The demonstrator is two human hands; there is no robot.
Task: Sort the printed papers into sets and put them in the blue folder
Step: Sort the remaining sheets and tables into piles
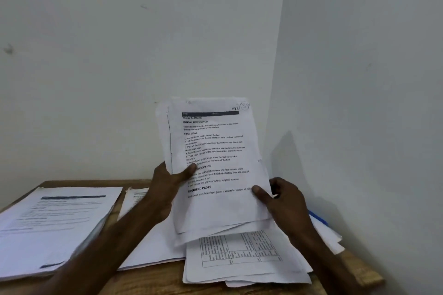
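Printed papers [215,151], a sheaf headed "Change Bed Sheets", are held upright above the table [148,278]. The left hand [165,187] and right hand [285,199] pinch its sides, thumbs in front and fingers behind. A blue folder [317,218] edge peeks out behind the right hand.

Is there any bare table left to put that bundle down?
The table shows bare wood only in a narrow gap between the left stack and the middle papers, along the front edge, and at the right front corner. Elsewhere it is crowded, thickest under the bundle.
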